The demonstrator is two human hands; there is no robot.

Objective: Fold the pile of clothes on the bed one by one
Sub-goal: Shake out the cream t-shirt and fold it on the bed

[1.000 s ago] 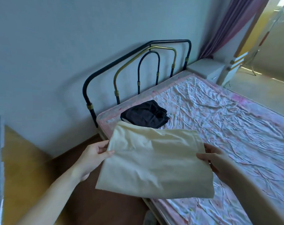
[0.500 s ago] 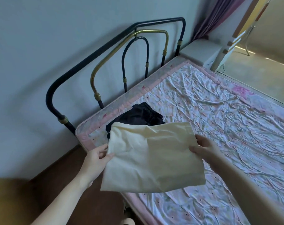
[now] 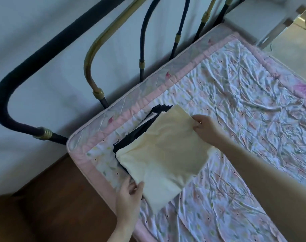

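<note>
Open sheet stretches wide to the right of the folded cream cloth. On the far side the metal headboard stands against the wall, closing that way off.

The bed wears a creased floral sheet with a pink border. Toward its 9 o'clock corner lies a dark folded garment, with a cream folded cloth atop it.

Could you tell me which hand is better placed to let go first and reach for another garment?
Probably the right hand: it holds the cream garment on the open-bed side; the left hand is at the mattress edge.
</note>
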